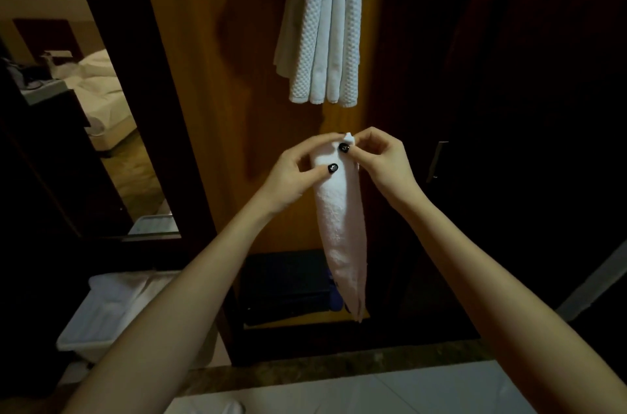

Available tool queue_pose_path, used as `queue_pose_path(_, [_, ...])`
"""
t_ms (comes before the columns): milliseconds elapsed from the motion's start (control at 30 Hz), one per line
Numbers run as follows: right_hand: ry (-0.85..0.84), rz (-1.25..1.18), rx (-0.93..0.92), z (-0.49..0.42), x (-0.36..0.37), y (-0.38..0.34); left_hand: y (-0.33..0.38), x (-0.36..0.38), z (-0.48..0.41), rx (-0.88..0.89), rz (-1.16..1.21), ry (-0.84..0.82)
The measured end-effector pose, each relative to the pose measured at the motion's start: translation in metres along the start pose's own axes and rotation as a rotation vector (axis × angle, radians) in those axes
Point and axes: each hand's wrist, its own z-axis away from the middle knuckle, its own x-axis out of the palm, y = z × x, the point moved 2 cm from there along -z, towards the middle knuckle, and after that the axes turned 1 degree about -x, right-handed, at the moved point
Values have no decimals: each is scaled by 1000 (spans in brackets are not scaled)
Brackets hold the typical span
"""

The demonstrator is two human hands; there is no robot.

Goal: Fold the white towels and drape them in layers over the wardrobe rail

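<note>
Towel (339, 220) top is caught between both my grips. My left grip (291, 172) curls thumb and fingers round the upper end of the roll, and my right grip (383, 162) pinches the tip just beside it. From there the towel hangs down as a narrow white roll, tapering to a point, in front of the wooden wardrobe panel (203, 74). Above it and well apart, hanging towels (319, 40) drape in layered folds. A white bin (101, 311) stands lower left, and a dark box (285, 288) lies behind the towel's tip.
</note>
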Motion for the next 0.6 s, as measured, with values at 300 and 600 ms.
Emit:
queue_pose_path(300, [127,119,111,34,1,45,-24,-5,-24,-39,-103,395])
queue_pose_path(600, [4,235,262,63,25,97,-36,-18,-52,-90,45,479])
